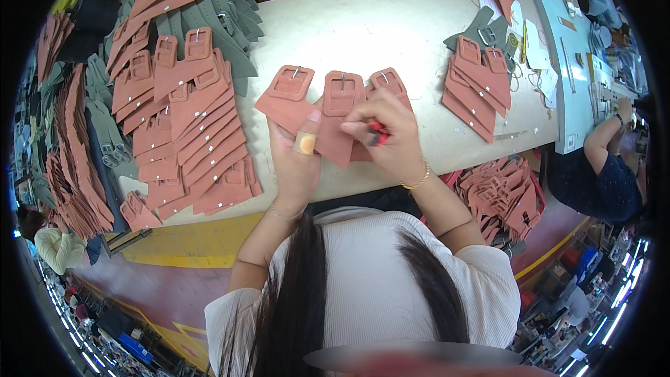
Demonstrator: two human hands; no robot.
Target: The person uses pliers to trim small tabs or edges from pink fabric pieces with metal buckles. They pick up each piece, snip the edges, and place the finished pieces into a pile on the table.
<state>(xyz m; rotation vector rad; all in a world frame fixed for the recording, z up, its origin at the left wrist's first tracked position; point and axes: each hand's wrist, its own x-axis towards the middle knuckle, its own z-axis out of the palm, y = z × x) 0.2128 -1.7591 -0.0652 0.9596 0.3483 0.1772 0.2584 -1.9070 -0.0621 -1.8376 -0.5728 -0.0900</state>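
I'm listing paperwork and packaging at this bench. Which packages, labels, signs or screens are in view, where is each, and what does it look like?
Paper sheets: far right of the table, white and cream, loosely overlapping.
Small cards or tags: on the pale blue bench to the right, rectangular, too small to detail.
No screens, signs or packages are clearly visible.

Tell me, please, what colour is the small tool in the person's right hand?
Red, with a dark part; the small tool is mostly hidden in the right hand, over a terracotta buckled strap. Head view.
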